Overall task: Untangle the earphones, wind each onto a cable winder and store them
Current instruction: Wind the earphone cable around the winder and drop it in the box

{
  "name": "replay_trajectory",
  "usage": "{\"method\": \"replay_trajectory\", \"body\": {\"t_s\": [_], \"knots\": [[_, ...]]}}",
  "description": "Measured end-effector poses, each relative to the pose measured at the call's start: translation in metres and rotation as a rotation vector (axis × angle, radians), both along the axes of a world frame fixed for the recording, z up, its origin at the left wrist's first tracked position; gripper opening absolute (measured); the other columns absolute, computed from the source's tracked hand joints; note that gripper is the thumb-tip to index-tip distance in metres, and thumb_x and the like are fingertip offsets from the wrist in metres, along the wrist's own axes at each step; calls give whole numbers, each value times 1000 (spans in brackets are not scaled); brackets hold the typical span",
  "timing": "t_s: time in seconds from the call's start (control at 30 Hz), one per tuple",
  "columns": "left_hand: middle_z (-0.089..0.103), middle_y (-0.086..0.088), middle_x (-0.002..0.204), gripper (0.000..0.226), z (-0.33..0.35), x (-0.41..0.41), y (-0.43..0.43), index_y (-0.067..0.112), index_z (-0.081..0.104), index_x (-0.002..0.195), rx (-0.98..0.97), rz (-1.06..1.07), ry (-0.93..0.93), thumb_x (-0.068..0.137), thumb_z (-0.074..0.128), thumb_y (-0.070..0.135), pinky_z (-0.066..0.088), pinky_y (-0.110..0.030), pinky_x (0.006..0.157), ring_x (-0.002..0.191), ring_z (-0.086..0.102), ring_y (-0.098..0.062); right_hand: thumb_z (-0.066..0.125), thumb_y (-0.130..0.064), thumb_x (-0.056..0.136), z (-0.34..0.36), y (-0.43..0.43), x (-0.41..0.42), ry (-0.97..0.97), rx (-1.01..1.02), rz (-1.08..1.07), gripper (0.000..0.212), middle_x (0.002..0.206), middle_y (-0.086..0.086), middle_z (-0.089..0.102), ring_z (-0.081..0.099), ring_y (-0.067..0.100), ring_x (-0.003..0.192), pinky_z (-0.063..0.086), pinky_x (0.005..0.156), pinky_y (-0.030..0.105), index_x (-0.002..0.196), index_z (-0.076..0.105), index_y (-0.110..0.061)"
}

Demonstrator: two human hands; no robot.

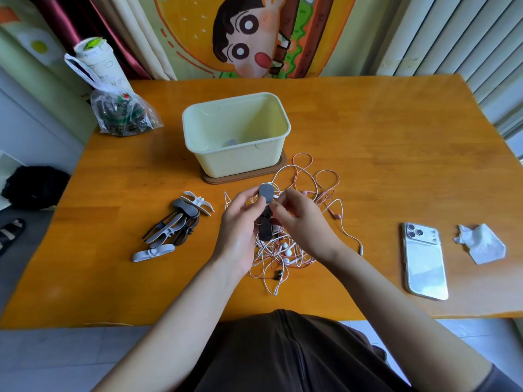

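Winding step: left hand (237,222) grips grey winder (266,192), right hand (300,219) pinches white cord (276,196) at it; next likely needs slack drawn from tangle (283,251)

Box (240,162): behind the earphone tangle (285,258)
Spare winders (181,222): left of the tangle
Phone (424,264): right of the tangle — tissue (481,244) beyond it

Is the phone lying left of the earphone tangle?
No, the phone lies on the table right of the earphone tangle, beside a crumpled tissue.
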State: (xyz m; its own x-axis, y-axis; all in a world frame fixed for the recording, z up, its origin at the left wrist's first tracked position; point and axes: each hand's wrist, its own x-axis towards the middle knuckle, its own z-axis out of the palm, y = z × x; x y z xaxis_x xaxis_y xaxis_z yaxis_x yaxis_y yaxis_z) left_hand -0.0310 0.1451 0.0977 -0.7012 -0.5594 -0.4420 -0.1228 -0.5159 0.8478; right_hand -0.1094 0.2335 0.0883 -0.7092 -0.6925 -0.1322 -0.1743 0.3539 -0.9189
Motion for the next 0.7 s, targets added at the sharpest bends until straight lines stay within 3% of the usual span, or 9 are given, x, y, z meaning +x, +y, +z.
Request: {"method": "replay_trajectory", "body": {"t_s": [0.23,0.37,0.5,0.63,0.7], "knots": [[65,-11,107,34,-2,1,-2,24,63,104,25,5,21,98,41,-2,53,-31,86,98,63,-22,49,-13,94,0,0,-3,-131,19,-9,18,80,12,58,62,36,86,51,84,54,76,49,-14],[66,-7,108,34,-5,0,-2,26,62,107,6,-17,23,100,40,1,53,-27,80,97,64,-19,49,-12,96,-2,0,-3,-251,-18,-44,17,90,20,62,64,36,93,53,87,48,79,51,-9],[61,3,120,35,-11,1,-6,36,59,116,-283,-88,-8,102,39,10,51,-16,76,107,60,-9,49,-9,96,0,-3,-1,-347,-94,-81,17,84,11,65,67,24,86,57,82,33,79,51,-5],[56,2,117,25,-17,1,-12,29,53,121,-518,-63,-122,101,44,16,45,-10,72,108,56,-6,53,-9,94,0,-8,0,-335,-98,-118,19,82,11,66,66,25,86,56,87,37,75,54,-8],[57,4,108,21,-16,2,-12,19,52,119,-619,-71,-136,101,44,15,44,-5,68,95,56,6,54,-10,93,0,-10,0,-334,-100,-133,19,81,11,67,67,25,84,56,86,38,75,55,-7]]}}
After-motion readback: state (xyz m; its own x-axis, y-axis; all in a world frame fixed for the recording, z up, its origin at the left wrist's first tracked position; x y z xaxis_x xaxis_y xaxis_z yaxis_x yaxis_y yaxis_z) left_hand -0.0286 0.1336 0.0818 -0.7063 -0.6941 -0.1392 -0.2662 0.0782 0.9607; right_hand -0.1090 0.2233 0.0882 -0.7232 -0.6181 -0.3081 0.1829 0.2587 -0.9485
